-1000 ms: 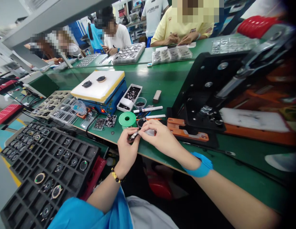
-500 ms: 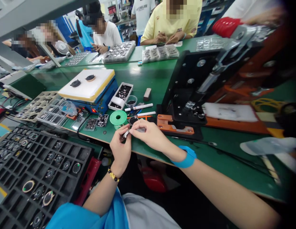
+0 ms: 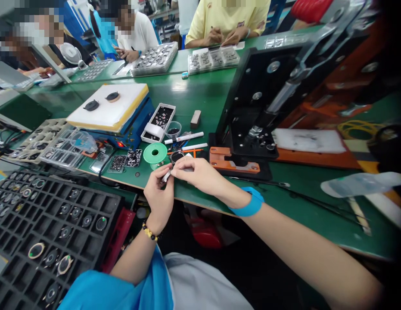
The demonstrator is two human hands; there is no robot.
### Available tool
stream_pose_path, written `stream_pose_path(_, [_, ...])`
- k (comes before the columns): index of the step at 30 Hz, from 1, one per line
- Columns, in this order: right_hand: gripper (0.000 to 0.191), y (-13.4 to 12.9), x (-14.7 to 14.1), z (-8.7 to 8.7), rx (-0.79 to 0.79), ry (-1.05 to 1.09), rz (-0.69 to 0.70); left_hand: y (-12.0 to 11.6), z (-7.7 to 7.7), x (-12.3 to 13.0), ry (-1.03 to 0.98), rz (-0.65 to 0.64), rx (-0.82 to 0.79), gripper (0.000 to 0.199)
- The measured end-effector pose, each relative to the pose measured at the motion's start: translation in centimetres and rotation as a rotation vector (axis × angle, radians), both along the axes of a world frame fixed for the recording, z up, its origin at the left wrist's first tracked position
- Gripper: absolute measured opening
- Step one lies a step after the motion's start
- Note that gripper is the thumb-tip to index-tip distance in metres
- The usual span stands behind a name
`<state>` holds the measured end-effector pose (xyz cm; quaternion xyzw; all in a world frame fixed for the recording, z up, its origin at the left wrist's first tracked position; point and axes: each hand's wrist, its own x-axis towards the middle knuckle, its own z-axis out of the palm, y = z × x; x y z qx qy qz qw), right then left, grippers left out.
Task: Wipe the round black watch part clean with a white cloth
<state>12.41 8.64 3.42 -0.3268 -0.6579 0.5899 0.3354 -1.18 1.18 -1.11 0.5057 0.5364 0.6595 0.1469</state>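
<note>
My left hand [image 3: 159, 189] is closed around a small whitish piece [image 3: 167, 175] at the front edge of the green bench [image 3: 200, 196]; its kind is too small to tell. My right hand [image 3: 195, 174] pinches at the same spot, fingertips against the piece or just beside it. Whether the right fingers hold something of their own is hidden. Right behind the hands stand a green spool [image 3: 155, 156] and a dark round dish [image 3: 177, 157]. Two white pens [image 3: 184, 137] lie beyond them.
At left, a black compartment tray [image 3: 74, 241] holds several round watch cases. A blue heater box [image 3: 125, 125] carries two dark round parts on its white top. A lever press [image 3: 261, 116] with an orange fixture [image 3: 232, 160] stands at right. Co-workers sit across the bench.
The camera view has shifted slightly, so the bench things appear a little higher and further left. My hands stay together at the small whitish piece, with hardly any change in grip.
</note>
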Motion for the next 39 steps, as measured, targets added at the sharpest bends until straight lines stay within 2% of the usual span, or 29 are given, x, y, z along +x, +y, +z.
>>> stream_pose_path(26, [0.022, 0.02, 0.21, 0.80, -0.013, 0.002, 0.061, -0.25, -0.31, -0.07, 0.012, -0.007, 0.014, 0.011])
stream_pose_path(33, [0.018, -0.04, 0.06, 0.68, -0.024, 0.070, 0.095, -0.22, 0.10, 0.11, -0.003, 0.003, -0.001, 0.010])
stream_pose_path(39, [0.022, -0.17, 0.04, 0.78, -0.065, 0.030, 0.061, -0.16, 0.28, 0.22, -0.035, 0.001, -0.008, 0.012])
